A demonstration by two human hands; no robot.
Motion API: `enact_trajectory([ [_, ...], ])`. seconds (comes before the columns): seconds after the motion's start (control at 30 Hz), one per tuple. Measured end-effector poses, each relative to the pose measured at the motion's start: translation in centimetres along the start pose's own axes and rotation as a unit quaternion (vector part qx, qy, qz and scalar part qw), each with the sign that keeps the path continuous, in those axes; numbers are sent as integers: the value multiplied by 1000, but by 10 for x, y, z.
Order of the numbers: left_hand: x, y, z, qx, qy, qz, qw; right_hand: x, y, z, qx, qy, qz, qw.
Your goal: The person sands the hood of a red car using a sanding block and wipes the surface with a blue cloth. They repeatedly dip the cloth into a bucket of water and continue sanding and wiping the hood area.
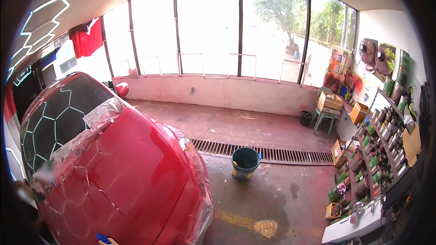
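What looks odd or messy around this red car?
Clear plastic sheeting lies crumpled across the base of the windshield and along the car's front edge. The floor is wet and stained around the bucket, with a worn yellow patch.

car (122, 172) at left, bucket (245, 162) on floor to its right before the drain grate (268, 153), shelf rack (379, 154) far right, windows (209, 27) behind

The wet concrete floor (281, 195) is seen carrying a teal bucket (245, 162) at centre, a red car (122, 172) at eight o'clock.
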State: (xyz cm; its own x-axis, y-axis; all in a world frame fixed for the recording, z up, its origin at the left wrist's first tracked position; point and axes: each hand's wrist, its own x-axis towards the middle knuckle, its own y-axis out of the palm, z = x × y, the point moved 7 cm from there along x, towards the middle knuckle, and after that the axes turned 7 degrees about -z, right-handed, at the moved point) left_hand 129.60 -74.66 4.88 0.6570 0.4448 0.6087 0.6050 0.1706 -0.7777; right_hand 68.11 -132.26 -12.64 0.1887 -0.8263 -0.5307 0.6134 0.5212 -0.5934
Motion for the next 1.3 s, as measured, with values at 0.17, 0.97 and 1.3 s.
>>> enact_trajectory([
  [0.17,-34,-34,-49,-62,-60,47,995,99,-47,-25,44,45,-29,998],
  [0.97,-315,-130,-586,-576,77,219,784,525,-248,278,-18,-178,-29,983],
  [1.3,-630,43,-882,-330,-59,814,474,772,-168,355,-54,-175,82,980],
])
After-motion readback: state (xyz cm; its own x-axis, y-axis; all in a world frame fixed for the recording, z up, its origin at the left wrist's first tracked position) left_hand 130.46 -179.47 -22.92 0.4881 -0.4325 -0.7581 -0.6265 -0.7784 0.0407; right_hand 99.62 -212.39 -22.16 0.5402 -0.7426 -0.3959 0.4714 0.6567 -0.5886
